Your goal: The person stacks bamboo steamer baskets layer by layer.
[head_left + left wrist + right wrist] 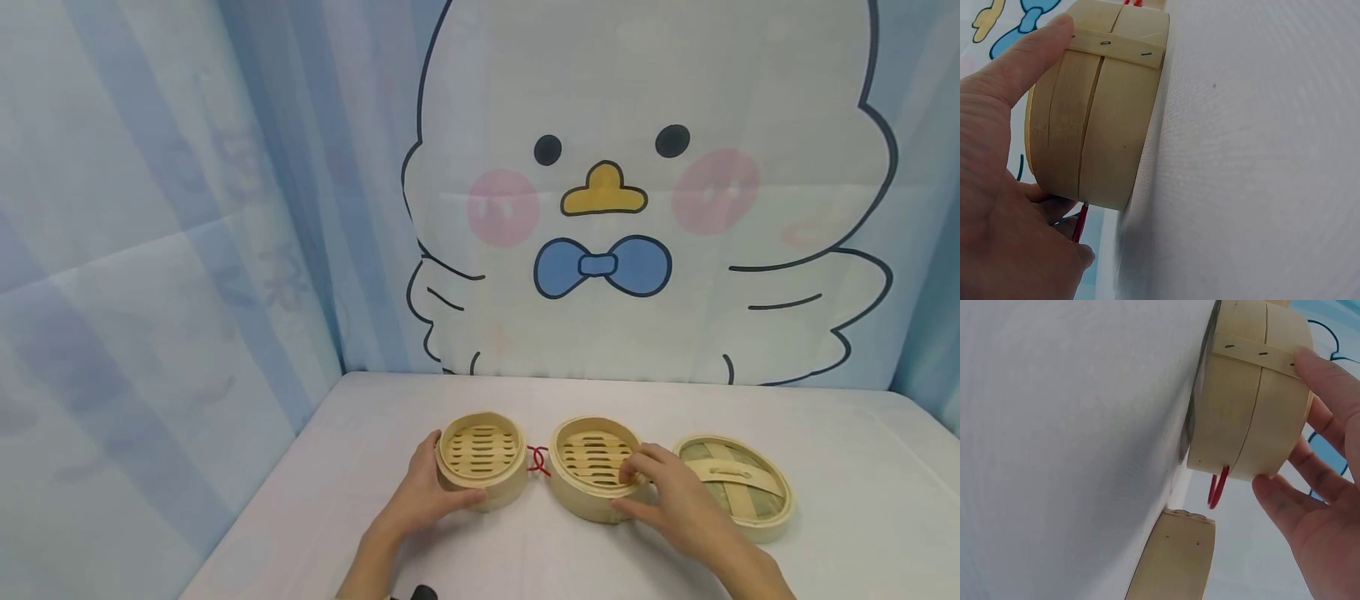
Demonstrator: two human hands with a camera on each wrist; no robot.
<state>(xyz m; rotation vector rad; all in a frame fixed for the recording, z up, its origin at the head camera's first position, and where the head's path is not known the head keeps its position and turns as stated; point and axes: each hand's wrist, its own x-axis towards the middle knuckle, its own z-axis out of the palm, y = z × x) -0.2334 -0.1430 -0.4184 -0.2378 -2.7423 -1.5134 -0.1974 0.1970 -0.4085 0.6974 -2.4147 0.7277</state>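
Two small round bamboo steamer baskets with slatted floors stand side by side on the table. My left hand [423, 496] grips the left steamer basket [498, 493], thumb at its front and fingers round its far left side. The right steamer basket [577, 498] is held by my right hand [678, 500], its thumb on the front wall and its fingers at the right rim. Red cord loops [537, 459] show in the gap between the baskets. In the right wrist view, another red loop [1217, 489] hangs from the basket wall. Some left fingers are hidden behind the basket.
A bamboo steamer lid [750, 475] with a strap handle lies just right of my right hand. White cloth covers the table [555, 562]. Behind it hangs a curtain [600, 325] printed with a cartoon bird; another blue-striped curtain [135, 292] borders the left.
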